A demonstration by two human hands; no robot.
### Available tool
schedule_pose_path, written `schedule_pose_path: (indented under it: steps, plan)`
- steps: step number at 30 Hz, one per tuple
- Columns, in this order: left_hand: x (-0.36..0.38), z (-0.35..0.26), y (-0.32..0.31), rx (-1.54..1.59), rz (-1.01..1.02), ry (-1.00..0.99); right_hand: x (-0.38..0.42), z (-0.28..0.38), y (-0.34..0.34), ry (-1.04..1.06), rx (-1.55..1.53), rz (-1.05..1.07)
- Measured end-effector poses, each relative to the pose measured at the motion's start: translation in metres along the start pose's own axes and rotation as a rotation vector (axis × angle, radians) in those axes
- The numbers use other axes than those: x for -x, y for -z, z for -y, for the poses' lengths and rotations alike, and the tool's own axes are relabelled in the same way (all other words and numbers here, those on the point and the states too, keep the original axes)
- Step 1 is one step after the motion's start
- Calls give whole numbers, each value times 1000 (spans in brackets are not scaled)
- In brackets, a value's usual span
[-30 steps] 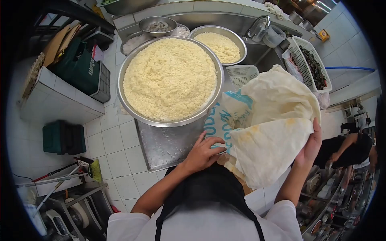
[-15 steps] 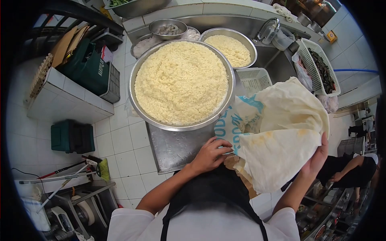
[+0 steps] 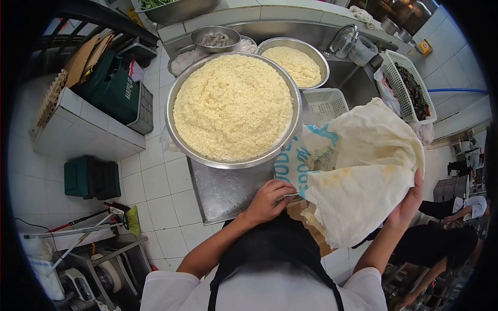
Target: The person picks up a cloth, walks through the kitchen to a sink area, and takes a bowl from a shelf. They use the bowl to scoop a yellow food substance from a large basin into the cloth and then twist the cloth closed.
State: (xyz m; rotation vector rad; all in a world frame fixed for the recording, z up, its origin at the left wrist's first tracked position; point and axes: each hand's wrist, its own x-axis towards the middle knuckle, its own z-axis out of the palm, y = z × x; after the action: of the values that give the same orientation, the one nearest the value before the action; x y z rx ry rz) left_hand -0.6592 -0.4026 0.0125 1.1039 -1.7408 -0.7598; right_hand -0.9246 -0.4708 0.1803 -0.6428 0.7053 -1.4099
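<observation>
I see hardly any shift just now — left hand (image 3: 267, 203) pinching the printed bag (image 3: 307, 155), right hand (image 3: 407, 205) clamped on the pale cloth (image 3: 363, 199), near the heaped bowl (image 3: 233, 165) — so the handling has held steady.

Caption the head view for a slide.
Right hand holding cream cloth, left hand touching a blue-lettered white bag, beside a large round metal basin of pale-yellow grains.
</observation>
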Motion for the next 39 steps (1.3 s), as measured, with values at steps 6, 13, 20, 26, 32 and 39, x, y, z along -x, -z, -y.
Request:
schedule_pose_path:
  steps: [6,13,20,26,32,39]
  plan:
    - [-6,-13,-1,-11,-7,-17,9,16,-6,85,24,-14]
    - [-1,-66,45,103,-168,186,34,22,-29,98,-3,-43]
    - [23,-103,91,965,258,474,63,-32,-88,-101,7,-119]
    - [46,-70,112,744,124,376,105,-90,-136,-351,-161,-95]
    - [70,-73,138,1035,-140,535,134,-120,-160,-416,-109,68]
    - [42,-134,153,1010,-678,379,147,-114,-136,-556,-218,404]
